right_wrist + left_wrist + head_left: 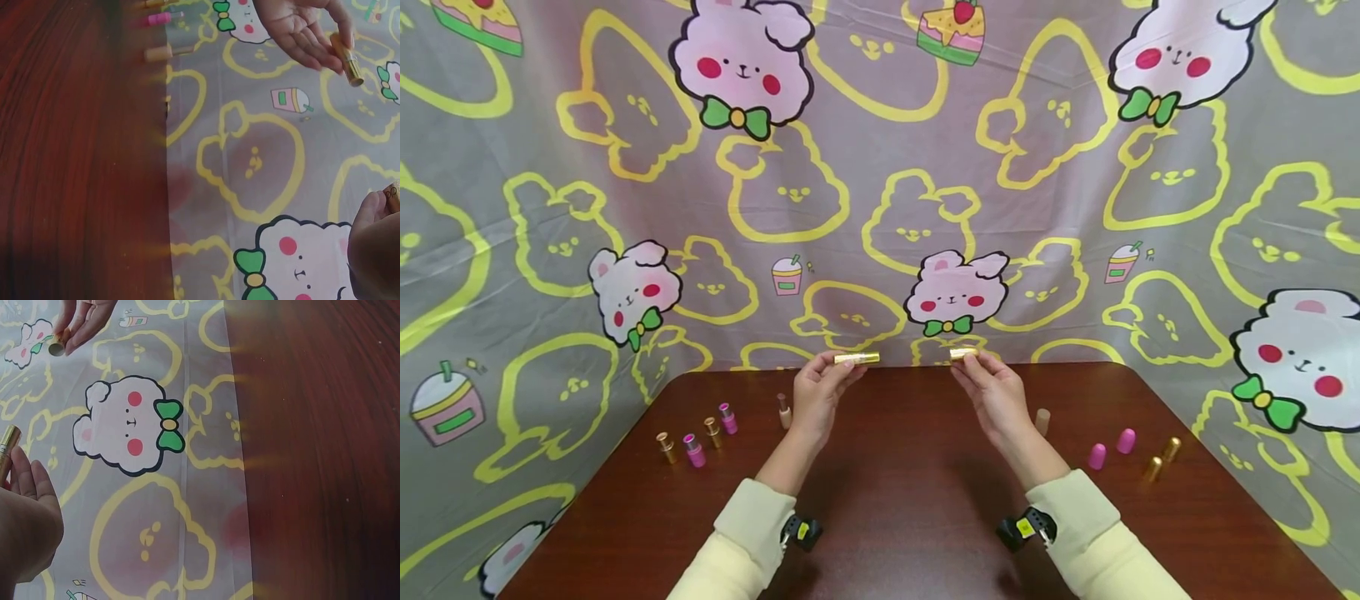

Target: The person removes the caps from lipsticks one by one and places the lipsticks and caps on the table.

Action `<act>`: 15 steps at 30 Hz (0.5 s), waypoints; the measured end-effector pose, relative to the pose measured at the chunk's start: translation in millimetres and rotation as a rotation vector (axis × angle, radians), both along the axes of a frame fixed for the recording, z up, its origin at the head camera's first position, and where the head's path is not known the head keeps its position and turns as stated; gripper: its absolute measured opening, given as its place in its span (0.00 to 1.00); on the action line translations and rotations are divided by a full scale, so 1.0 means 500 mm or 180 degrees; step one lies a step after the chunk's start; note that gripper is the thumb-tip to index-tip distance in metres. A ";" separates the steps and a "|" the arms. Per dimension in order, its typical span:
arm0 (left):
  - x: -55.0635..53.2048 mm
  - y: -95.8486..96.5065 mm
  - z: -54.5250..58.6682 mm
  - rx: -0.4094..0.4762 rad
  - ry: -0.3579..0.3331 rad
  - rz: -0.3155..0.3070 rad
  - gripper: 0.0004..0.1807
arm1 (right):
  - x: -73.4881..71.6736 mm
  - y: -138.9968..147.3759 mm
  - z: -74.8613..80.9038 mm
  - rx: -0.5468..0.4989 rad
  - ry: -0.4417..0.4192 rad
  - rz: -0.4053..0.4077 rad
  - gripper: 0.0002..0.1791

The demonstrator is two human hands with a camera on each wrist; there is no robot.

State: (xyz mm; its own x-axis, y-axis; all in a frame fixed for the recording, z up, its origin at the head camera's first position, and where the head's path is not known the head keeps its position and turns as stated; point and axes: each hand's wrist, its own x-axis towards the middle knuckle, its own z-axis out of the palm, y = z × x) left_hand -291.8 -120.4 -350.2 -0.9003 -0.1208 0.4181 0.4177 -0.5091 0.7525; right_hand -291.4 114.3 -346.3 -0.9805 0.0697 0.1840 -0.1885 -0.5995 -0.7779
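Note:
My left hand (pixel 815 398) pinches a gold lipstick tube (pixel 861 358) between thumb and fingers, its end pointing right. Opposite it, my right hand (pixel 1002 400) pinches a short gold lipstick cap (pixel 958 355). Both pieces are held up above the far edge of the table, level with each other and a hand's width apart. In the left wrist view the cap (pixel 57 348) shows a round, dark end. From the right wrist view the tube (pixel 347 60) slants down out of the left hand's fingertips, while the right hand (pixel 375 244) shows partly at the lower right.
Uncapped gold (pixel 666 448) and pink (pixel 695 451) lipsticks stand on the left of the brown table (pixel 895 517), with a beige tube (pixel 785 412) nearby. On the right stand a beige cap (pixel 1042 422), pink caps (pixel 1098 456) and gold caps (pixel 1154 469). A patterned cloth (pixel 880 142) rises behind.

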 end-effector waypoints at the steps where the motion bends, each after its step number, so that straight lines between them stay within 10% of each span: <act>1: 0.000 -0.001 -0.001 -0.0001 0.0001 -0.0004 0.08 | 0.000 0.003 0.000 0.0012 -0.0016 -0.0011 0.10; 15: 0.005 -0.020 -0.017 -0.0162 -0.0010 0.0042 0.09 | 0.004 0.051 -0.004 0.0467 -0.0085 -0.0162 0.12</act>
State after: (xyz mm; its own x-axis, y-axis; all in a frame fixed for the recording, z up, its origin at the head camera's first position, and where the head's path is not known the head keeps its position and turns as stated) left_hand -289.1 -130.6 -358.7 -0.9001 -0.1114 0.4211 0.4218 -0.4646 0.7786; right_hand -289.4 139.8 -348.2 -0.9810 0.0938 0.1697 -0.1939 -0.4691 -0.8616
